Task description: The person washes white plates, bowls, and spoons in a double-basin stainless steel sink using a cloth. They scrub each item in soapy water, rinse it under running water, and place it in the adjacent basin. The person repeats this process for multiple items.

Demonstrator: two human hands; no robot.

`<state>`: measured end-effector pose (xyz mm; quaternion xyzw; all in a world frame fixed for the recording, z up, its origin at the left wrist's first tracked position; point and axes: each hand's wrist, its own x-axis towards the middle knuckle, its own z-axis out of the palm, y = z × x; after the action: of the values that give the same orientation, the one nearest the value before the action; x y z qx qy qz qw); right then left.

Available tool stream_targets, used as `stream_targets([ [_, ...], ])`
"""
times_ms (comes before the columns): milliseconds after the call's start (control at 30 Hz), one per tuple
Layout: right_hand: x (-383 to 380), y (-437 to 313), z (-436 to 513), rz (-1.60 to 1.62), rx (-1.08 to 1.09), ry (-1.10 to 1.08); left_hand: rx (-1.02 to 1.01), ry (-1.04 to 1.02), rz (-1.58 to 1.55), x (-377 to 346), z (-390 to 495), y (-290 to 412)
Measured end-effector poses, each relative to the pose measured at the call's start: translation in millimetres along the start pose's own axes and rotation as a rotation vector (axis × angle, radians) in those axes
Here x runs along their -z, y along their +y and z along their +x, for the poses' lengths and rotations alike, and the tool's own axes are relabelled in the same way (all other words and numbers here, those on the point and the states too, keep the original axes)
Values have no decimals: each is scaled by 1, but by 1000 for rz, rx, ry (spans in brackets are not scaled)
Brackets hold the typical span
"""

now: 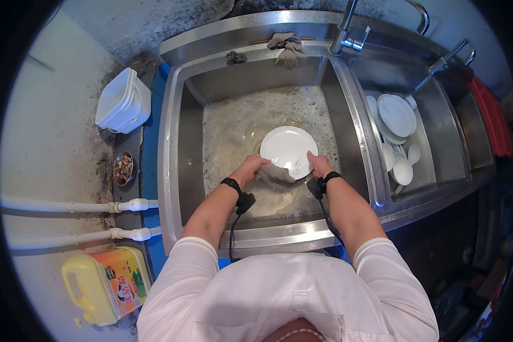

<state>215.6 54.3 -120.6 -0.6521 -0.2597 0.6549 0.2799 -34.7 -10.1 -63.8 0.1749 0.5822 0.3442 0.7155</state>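
Note:
A round white plate is held tilted over the cloudy, foamy water in a stainless steel sink basin. My right hand grips its right edge, thumb on the upper face. At the plate's lower left rim is my left hand, thumb against the rim and fingers partly hidden. A wet grey cloth lies along the plate's lower edge, beside my left hand; how much of it the fingers hold is unclear.
White plates, bowls and spoons sit in the right basin. A faucet, a cloth and a dark scouring pad are at the back. Leftward stand a white bucket, a scrap bowl and a yellow detergent jug.

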Motion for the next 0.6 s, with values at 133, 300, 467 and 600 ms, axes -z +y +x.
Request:
stream_targets([
  [133,6,17,11,-500,8,-189,-38,100,166,23,12,-8],
  [300,-2,25,16,-838,72,-426,-173,207,343,39,11,-7],
  [467,-12,-14,-13,-21,-235,-367,-539,281,700,29,-3,25],
  [600,-17,-61,-40,418,-132,-395,-784,316,1077,3,-27,58],
])
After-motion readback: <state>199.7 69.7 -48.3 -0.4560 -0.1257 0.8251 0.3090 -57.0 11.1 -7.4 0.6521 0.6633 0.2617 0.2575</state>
